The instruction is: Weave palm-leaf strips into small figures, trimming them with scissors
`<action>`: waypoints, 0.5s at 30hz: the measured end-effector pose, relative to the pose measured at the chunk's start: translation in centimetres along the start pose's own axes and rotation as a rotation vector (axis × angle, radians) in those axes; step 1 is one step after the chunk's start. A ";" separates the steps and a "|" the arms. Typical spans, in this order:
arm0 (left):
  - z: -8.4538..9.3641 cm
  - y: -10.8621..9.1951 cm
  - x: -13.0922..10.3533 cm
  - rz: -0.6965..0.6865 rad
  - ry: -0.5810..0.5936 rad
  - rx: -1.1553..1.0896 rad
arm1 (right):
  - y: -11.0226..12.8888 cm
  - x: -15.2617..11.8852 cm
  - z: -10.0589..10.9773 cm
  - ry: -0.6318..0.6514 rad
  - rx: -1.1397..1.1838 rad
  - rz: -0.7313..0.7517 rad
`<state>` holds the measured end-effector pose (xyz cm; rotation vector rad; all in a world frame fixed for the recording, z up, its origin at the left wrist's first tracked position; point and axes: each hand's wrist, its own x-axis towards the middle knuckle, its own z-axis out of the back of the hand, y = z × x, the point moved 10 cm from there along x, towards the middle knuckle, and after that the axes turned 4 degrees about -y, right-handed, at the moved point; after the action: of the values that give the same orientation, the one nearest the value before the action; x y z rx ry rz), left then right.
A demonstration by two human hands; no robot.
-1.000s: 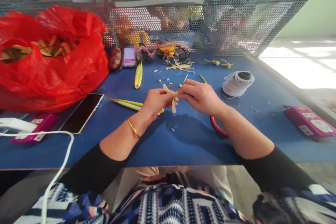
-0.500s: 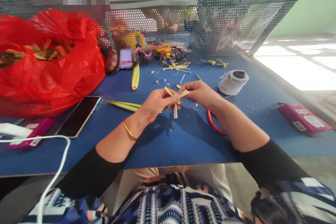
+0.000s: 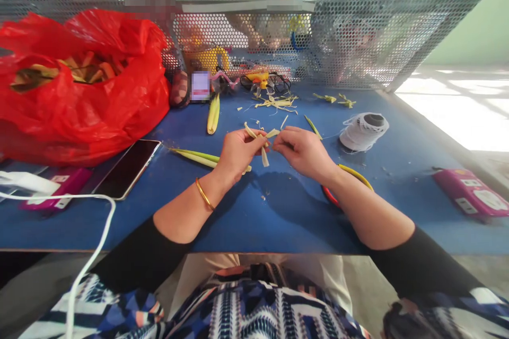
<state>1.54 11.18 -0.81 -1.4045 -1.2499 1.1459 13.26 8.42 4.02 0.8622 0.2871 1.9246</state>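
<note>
Strips of pale leaf (image 3: 264, 155), crossed into a small bundle with ends poking out several ways, sit to the left of the white thread spool (image 3: 361, 134), held up above the blue table (image 3: 278, 233). The left hand (image 3: 239, 151) has them pinched between thumb and fingers, a gold bangle (image 3: 204, 194) on its wrist. The right hand (image 3: 304, 151), between the bundle and the spool, is curled with its fingertips drawn together just beside the strips; whether it grips anything fine, I can't tell from here. Loose thread hangs about the spool, and a thin strand trails off toward the right hand. A narrow green sliver (image 3: 313, 127) lies left of the spool, and nearer the person than the spool, red and yellow loops (image 3: 359, 174) show from under the right forearm. Beyond the spool, slightly to its left, are two small knotted leaf pieces (image 3: 326, 98); farther left of it spreads a heap of shredded strips (image 3: 276, 102). Well to the spool's left lie a pale green stalk (image 3: 213, 114), a longer stalk (image 3: 196, 158) partly behind the left wrist, a dark-screened phone (image 3: 128, 170) and a bulging red bag (image 3: 139, 111) with leafy scraps showing in its mouth. To the spool's right, and nearer the person, is a magenta box (image 3: 472, 194).
</note>
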 end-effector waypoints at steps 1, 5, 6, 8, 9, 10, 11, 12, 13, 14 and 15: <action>0.1 0.2 0.0 0.003 -0.008 0.003 | 0.6 -0.2 -0.1 -0.001 -0.044 0.040; 0.4 0.9 0.2 0.024 -0.030 0.018 | 2.1 -0.7 -0.9 0.044 -0.064 0.157; 0.3 0.9 0.3 0.021 -0.024 0.028 | 2.3 -0.7 -0.9 0.052 -0.034 0.178; 0.0 0.9 0.3 0.019 0.016 0.058 | 2.3 -0.5 -0.5 0.045 0.023 0.188; -0.3 0.9 0.2 0.027 0.048 0.073 | 2.1 -0.4 -0.1 0.027 0.042 0.178; -0.6 0.9 0.2 0.040 0.083 0.086 | 1.9 -0.2 0.4 0.001 0.058 0.166; -0.9 0.9 0.1 0.055 0.120 0.095 | 1.6 0.0 0.9 -0.027 0.071 0.155; -1.3 0.9 -0.1 0.068 0.158 0.101 | 1.5 0.1 1.4 -0.053 0.084 0.149; -1.6 0.9 -0.3 0.075 0.195 0.105 | 1.3 0.3 1.8 -0.073 0.098 0.146; -1.9 0.9 -0.4 0.075 0.230 0.112 | 1.2 0.3 2.0 -0.084 0.114 0.144; -2.2 0.9 -0.6 0.070 0.266 0.121 | 1.1 0.4 2.1 -0.085 0.131 0.140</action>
<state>3.79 10.41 -1.29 -1.4637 -0.9363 1.0246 13.81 7.88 6.32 1.0724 0.3114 2.0092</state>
